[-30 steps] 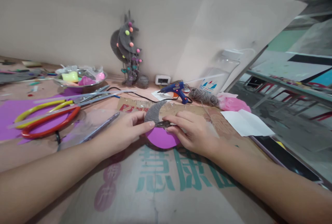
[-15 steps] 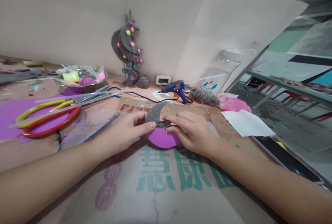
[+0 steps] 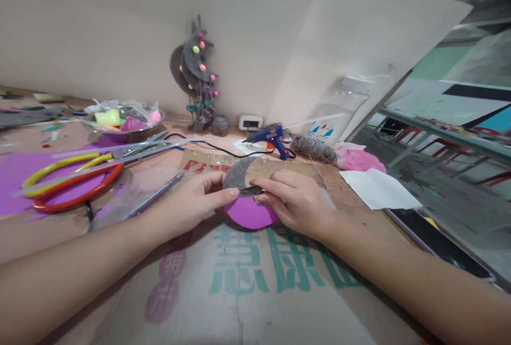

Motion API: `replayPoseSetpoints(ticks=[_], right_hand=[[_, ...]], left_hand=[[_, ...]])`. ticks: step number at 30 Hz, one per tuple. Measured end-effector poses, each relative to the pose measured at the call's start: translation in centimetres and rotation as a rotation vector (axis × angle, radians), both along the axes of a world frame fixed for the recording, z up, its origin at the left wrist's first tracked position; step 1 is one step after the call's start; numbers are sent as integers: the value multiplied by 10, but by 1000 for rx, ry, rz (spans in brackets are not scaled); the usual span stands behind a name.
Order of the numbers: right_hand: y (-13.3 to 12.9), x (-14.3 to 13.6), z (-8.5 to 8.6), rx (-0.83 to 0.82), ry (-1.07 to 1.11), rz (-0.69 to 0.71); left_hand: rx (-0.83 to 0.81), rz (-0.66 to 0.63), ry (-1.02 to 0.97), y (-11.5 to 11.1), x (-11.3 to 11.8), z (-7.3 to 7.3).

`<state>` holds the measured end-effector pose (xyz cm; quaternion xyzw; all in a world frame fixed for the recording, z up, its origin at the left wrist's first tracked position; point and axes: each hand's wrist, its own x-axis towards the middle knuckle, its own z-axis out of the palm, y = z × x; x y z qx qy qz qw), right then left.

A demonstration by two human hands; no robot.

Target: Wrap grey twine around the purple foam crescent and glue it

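A grey yarn-wrapped crescent (image 3: pixel 236 174) is held up between my hands over the cardboard. My left hand (image 3: pixel 202 196) pinches its left side, with the thumb along the lower edge. With thumb and fingers pressed together, my right hand (image 3: pixel 297 201) grips the crescent's lower right end, where a dark strand or edge shows. Just below, a round purple piece (image 3: pixel 251 213) is partly covered by the crescent and by my fingers. Whether my right fingers also touch the purple piece, I cannot tell.
Printed cardboard (image 3: pixel 279 302) lies under my hands. Behind stand a blue glue gun (image 3: pixel 269 138), grey yarn (image 3: pixel 313 149) and a small white clock (image 3: pixel 250 122). Scissors (image 3: pixel 75 185), a pen (image 3: pixel 155 196) and a metal bowl (image 3: pixel 131 133) are left. White paper (image 3: pixel 379 189) lies right.
Both hands keep almost the same place and grip. The dark gap at the crescent's lower edge looks narrower, with the right fingertips slightly shifted there.
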<state>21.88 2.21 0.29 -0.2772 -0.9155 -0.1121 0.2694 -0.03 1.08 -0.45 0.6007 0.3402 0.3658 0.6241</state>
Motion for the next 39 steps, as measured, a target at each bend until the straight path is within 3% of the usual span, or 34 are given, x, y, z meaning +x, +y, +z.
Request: replayPoseSetpoints(ticks=[7,15,24,39], right_hand=[[1,0,-1,-28,4,-6],[0,0,-1,-198,215,-49],[1,1,-3,-65,90,-47],[-1,1,1,-42,25,-76]], left_hand=[[6,-4,30,1,0,2],[2,0,20,1,1,1],[40,-1,71,2,0,1],[10,-8,30,0,0,3]])
